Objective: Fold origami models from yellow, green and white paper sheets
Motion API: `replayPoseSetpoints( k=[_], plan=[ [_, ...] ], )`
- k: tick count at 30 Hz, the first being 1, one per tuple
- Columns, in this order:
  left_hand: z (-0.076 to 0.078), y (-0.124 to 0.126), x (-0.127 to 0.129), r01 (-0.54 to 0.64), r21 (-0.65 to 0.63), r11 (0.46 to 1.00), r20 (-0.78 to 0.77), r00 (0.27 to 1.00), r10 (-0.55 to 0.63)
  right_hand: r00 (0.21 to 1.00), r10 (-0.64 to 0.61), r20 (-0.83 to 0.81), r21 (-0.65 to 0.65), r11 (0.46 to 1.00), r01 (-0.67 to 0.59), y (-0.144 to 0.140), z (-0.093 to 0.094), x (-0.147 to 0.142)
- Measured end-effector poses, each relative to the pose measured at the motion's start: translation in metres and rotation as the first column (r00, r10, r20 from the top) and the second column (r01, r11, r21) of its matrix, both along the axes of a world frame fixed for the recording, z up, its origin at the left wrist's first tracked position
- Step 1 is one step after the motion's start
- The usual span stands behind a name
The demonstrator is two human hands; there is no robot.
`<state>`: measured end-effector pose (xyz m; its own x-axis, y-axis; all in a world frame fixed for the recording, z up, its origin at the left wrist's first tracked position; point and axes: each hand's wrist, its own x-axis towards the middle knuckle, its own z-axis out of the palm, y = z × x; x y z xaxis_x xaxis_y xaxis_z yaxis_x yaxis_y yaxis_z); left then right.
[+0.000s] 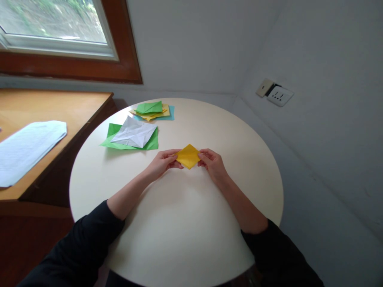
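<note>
A small piece of folded yellow paper [188, 156], diamond-shaped from here, is held between my two hands over the middle of the round table. My left hand [165, 161] pinches its left corner, thumb on top and fingers partly underneath. On the opposite side, my right hand [212, 162] grips the right corner the same way. The paper's top and bottom points stick out free between the hands. Its underside is hidden from view.
The round white table [179, 239] carries a creased white sheet [134, 132] on green paper [152, 140]. Behind lies a pile with folded green paper [149, 107] over yellow and blue paper [171, 113]. A wooden desk [86, 109] with written sheets [32, 147] stands left; walls border the back and right.
</note>
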<state>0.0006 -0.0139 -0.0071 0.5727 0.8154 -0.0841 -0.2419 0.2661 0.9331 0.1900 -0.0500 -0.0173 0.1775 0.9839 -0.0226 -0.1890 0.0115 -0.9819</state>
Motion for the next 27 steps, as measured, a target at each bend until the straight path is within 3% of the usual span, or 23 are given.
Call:
replayPoseSetpoints(
  k=[11, 22, 27],
  plan=[
    [0.0016, 0.0008, -0.0021, 0.03, -0.165, 0.986, 0.117, 0.993, -0.011, 0.989, 0.053, -0.135, 0.031, 0.998, -0.049, -0.0001, 0.0022, 0.0009],
    [0.0016, 0.0021, -0.0025, 0.097, -0.117, 0.988, 0.154, 0.985, -0.078, 0.966, 0.093, -0.241, 0.031, 0.996, -0.088, 0.0015, -0.0006, 0.0015],
    [0.0009, 0.0015, -0.0001, 0.039, -0.06, 0.997, 0.087, 0.996, -0.034, 0.975, 0.087, -0.204, 0.025, 0.996, -0.083, 0.0022, -0.0034, 0.0024]
  ],
)
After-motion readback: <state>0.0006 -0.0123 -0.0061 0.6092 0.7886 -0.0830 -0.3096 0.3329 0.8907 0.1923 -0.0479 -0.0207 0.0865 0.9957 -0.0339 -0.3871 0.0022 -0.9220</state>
